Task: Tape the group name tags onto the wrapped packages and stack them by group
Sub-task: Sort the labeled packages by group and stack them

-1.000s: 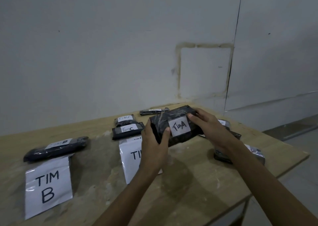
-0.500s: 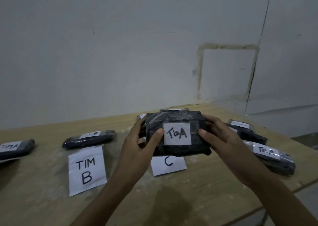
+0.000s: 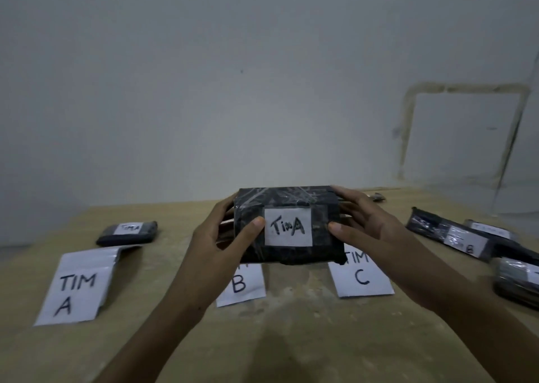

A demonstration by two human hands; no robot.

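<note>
Wood, pale and scuffed, lay bare nearest the camera, where the table (image 3: 291,341) gave open room between the two forearms. Beyond it three white sheets lay flat in a row: the A sheet (image 3: 77,286) at left with one far corner curled up, the B sheet (image 3: 242,285) partly hidden by the left wrist, and the C sheet (image 3: 361,277) at right. Above them, lifted clear of the table, was the package (image 3: 288,196), a dark block in glossy film with its white tag (image 3: 288,226) reading Tim A towards the camera. The left hand (image 3: 215,236) gripped its left end, thumb pressed on the front beside the tag and fingers curled behind. The right hand (image 3: 370,231) mirrored it on the right end. The package looked light and fairly firm, though the film was probably slick, so holding the two ends with thumbs off the tag seemed sound. Its place was likely on the far pack (image 3: 128,232), which lay just behind the A sheet with its own Tim A tag, near the table's left edge. The way there, over the B sheet, looked open. The right packs (image 3: 449,231) lay heaped towards the right edge, where a stray elbow might knock them. The wall (image 3: 262,91) rose behind the far edge.
</note>
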